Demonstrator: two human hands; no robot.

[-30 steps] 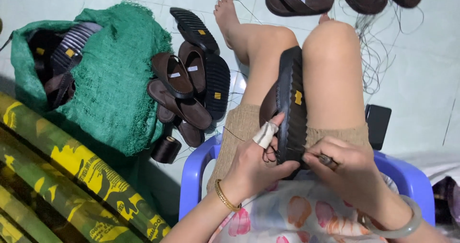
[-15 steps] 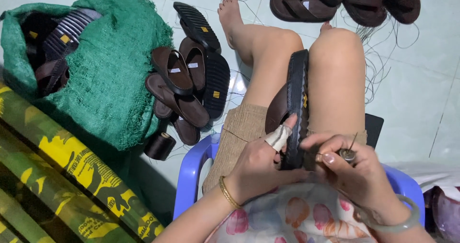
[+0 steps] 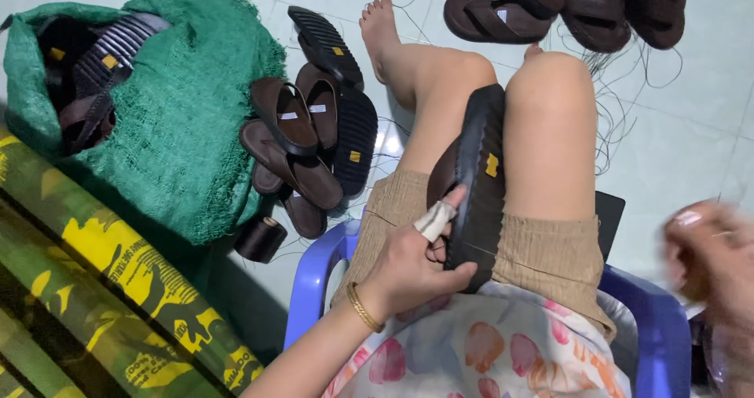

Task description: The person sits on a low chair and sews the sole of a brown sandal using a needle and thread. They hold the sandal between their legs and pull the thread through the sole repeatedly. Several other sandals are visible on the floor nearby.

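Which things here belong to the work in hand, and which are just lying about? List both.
In hand:
left hand, taped finger, gripping the dark sandal held between the knees
right hand, blurred, drawn out to the side
thread running to the sandal

Lying about:
pile of sandals on the floor
green net sack
black thread spool
sandals at top

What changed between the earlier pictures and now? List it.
The right hand has left the sandal and swung out to the right, blurred; a taut thread crosses the lap. The left hand, index finger taped, still grips the sandal clamped between the knees. The sandal pile and green net bag lie as before.
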